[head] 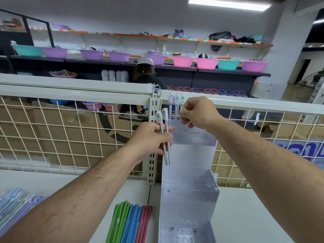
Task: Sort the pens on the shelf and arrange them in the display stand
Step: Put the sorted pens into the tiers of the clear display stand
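My left hand (152, 137) grips two white pens (165, 137) with flat oval tops, held upright in front of the clear tiered display stand (189, 183). Three similar pens (176, 102) stand in the stand's top tier (192, 137). My right hand (198, 113) pinches the rightmost of these near its shaft. On the white shelf below lie rows of green, blue and pink pens (129, 223), left of the stand's base.
A pile of pale blue and purple packaged pens (15, 204) lies at the lower left. A white wire grid (52, 130) backs the shelf, with a slotted upright post (153, 162) beside the stand. A person in a cap (145, 71) stands behind, by shelves of coloured basins.
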`<action>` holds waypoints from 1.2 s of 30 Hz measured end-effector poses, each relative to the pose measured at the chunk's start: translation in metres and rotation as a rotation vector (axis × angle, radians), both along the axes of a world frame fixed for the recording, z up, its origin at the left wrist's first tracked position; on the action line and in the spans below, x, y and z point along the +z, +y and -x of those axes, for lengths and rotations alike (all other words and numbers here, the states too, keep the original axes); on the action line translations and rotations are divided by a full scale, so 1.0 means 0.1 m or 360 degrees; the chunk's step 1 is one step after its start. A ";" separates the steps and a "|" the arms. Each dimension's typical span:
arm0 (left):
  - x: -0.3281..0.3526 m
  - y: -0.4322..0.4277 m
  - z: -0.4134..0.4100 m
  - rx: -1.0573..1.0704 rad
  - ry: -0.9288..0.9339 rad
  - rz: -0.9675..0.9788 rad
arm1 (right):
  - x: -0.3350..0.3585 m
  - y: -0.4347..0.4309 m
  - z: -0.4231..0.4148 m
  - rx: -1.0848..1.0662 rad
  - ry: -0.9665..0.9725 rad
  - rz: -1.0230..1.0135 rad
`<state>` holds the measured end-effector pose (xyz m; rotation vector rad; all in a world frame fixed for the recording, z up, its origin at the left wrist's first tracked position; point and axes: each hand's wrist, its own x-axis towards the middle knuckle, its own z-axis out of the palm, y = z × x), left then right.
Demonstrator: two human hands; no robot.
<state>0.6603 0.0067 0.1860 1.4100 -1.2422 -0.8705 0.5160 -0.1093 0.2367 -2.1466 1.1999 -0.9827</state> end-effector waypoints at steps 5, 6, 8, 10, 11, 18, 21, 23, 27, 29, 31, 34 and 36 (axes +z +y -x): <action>0.01 0.01 0.00 -0.0005 -0.0019 -0.0005 | -0.06 -0.01 0.01 -0.0082 -0.0014 0.0022; 0.01 0.01 0.00 -0.0006 -0.0025 -0.0009 | -0.06 0.00 0.02 -0.0092 -0.0017 0.0018; 0.02 0.02 0.00 -0.0010 -0.0037 -0.0025 | -0.06 0.03 0.03 -0.0095 -0.0021 -0.0002; 0.04 0.03 -0.01 -0.0027 -0.0036 -0.0045 | -0.07 0.07 0.05 -0.0087 -0.0032 -0.0041; 0.04 0.04 -0.01 -0.0038 -0.0030 -0.0049 | -0.08 0.09 0.07 -0.0084 -0.0046 -0.0060; 0.03 0.08 0.06 -0.0051 0.0029 0.0060 | -0.08 0.40 0.18 -0.0042 -0.0269 -0.0051; 0.05 0.08 0.11 -0.0057 0.0042 0.0128 | -0.11 0.60 0.19 0.0221 -0.0187 -0.0250; 0.06 0.08 0.14 -0.0067 0.0014 0.0156 | -0.13 0.66 0.19 0.0309 -0.0170 -0.0299; 0.07 0.09 0.18 -0.0084 -0.0009 0.0178 | -0.11 0.71 0.22 0.0346 -0.0247 -0.0338; 0.06 0.09 0.18 -0.0111 -0.0004 0.0173 | -0.09 0.73 0.24 0.0342 -0.0220 -0.0334; 0.06 0.08 0.19 -0.0126 0.0009 0.0165 | -0.06 0.73 0.26 0.0302 -0.0163 -0.0303; 0.07 0.07 0.18 -0.0077 -0.0030 0.0127 | 0.06 0.67 0.31 0.0178 -0.0200 -0.0202; 0.05 0.06 0.16 -0.0045 -0.0092 0.0074 | 0.18 0.59 0.36 0.0069 -0.0265 -0.0124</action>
